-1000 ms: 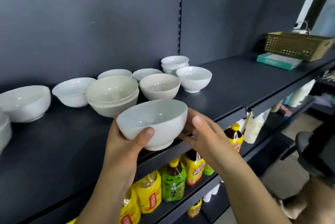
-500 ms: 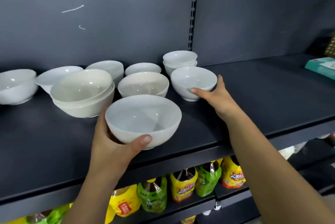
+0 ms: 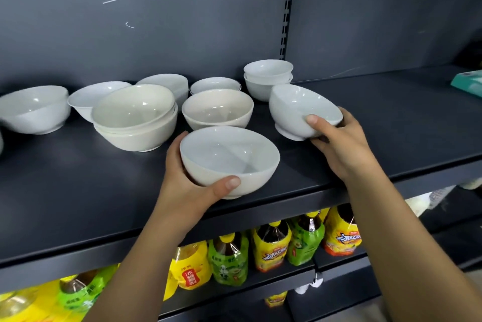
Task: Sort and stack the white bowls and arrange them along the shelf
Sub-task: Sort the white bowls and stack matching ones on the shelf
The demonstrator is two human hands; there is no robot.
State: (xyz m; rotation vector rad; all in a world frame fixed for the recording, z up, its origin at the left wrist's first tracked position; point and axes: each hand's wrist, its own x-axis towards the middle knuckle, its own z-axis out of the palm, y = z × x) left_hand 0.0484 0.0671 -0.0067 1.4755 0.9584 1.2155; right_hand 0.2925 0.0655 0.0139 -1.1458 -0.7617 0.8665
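Head view: nearest, under the dark shelf (image 3: 78, 204), drink bottles (image 3: 271, 246) stand in a row, and at the shelf's front edge the left hand (image 3: 187, 186) grips the front bowl (image 3: 229, 160) upright, thumb curled on its near wall. Slightly farther back on the right, the right hand (image 3: 341, 144) holds the tilted bowl (image 3: 300, 110), thumb pressed on its side, fingers curled behind. Beyond them stand a cream stack (image 3: 135, 118), a single cream bowl (image 3: 217, 110), more white bowls to the left, and a small stack (image 3: 268, 79) against the back panel.
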